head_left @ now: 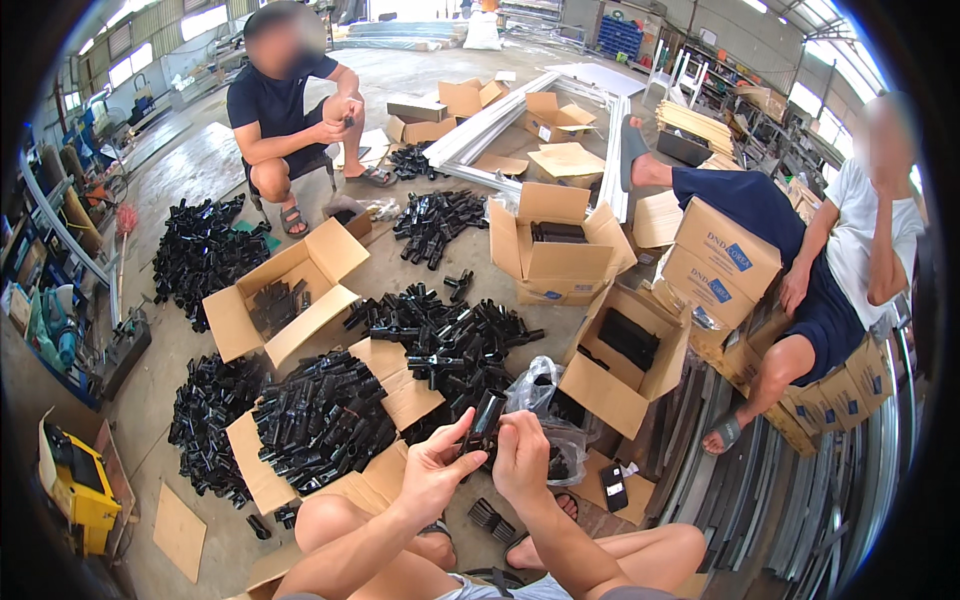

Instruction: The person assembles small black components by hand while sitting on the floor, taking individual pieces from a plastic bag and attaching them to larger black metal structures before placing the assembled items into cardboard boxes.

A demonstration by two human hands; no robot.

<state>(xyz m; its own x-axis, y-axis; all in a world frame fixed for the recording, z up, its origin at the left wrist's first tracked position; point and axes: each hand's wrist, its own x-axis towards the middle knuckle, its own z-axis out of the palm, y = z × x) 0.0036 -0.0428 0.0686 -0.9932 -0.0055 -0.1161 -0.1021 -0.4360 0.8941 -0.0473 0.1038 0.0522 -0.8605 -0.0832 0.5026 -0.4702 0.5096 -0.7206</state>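
You are holding a black plastic tube fitting (487,412) up in front of you, between both hands and above your knees, over the floor (180,160) where the heap of black fittings (450,340) is spreading just beyond it. Its long axis is running steeply, upper end tipping away to the right and lower end dropping toward your palms. Your right hand (522,458) is sitting nearer, its fingers (512,425) curling closed around the lower right side of the piece; your left hand (435,470) is meeting it from the left, fingers half open with the thumb and fingertips touching the lower end (how firmly they are pinching, you cannot tell from here). A clear plastic bag (545,400) is lying just right of the fitting, beside an open cardboard box (620,370).
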